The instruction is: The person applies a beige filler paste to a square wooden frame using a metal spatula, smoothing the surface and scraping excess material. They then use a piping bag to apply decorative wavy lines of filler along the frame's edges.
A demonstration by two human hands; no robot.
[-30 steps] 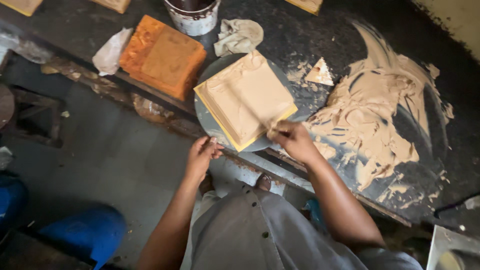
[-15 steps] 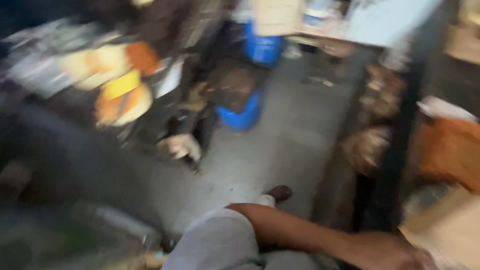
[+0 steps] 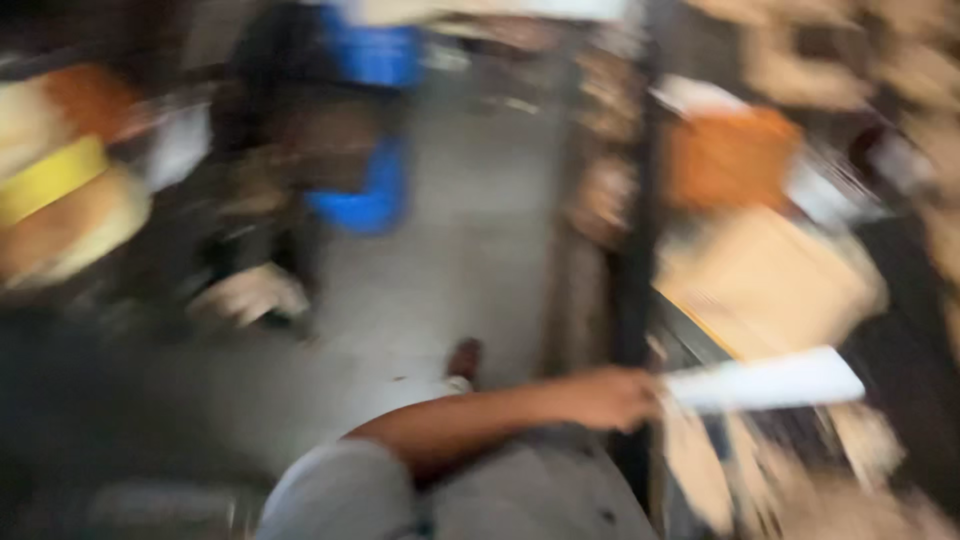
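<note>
The hand (image 3: pixel 605 398) grasps a white flat strip (image 3: pixel 765 380) at its left end; its long axis points right across the workbench edge (image 3: pixel 690 345).

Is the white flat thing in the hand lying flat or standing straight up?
Lying nearly flat. The white flat strip sticks out sideways from the hand, tilted slightly upward. The picture is too blurred to tell more.

you are working in what is looking like a workshop, though everything is showing blurred: a dark, smeared bench (image 3: pixel 900 330) is running along the right, a bare grey concrete floor (image 3: pixel 450 270) is lying beside it, and cluttered shelves of orange and yellow things (image 3: pixel 60 190) are standing on the left.
</note>
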